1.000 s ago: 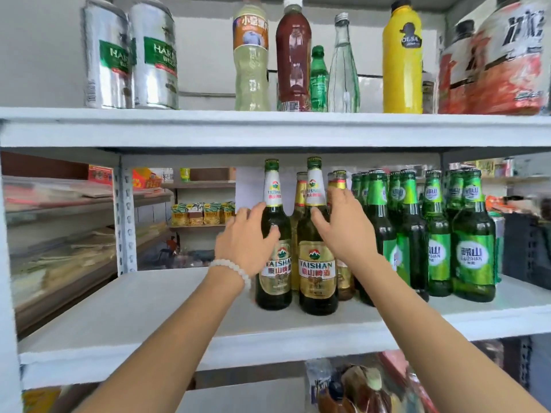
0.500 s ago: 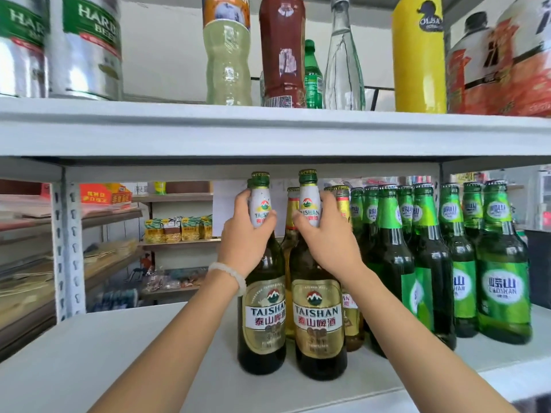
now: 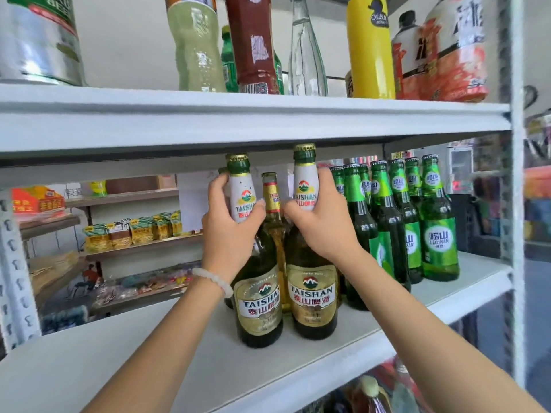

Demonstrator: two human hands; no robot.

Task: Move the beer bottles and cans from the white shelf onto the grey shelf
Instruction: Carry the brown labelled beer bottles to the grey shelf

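Lifted since a moment ago: right Taishan bottle, cap now nearly touching the upper shelf's underside. Gripped at the neck by right hand, fingers wrapped around the white neck label. Left Taishan bottle gripped likewise at the neck by left hand, thumb across the label, beaded bracelet at the wrist. Both bottles upright, side by side at the front of the white shelf; cannot tell whether either base touches it. Between and behind, a gold-necked bottle. Just right, a cluster of green bottles. Above, silver can, yellow bottle.
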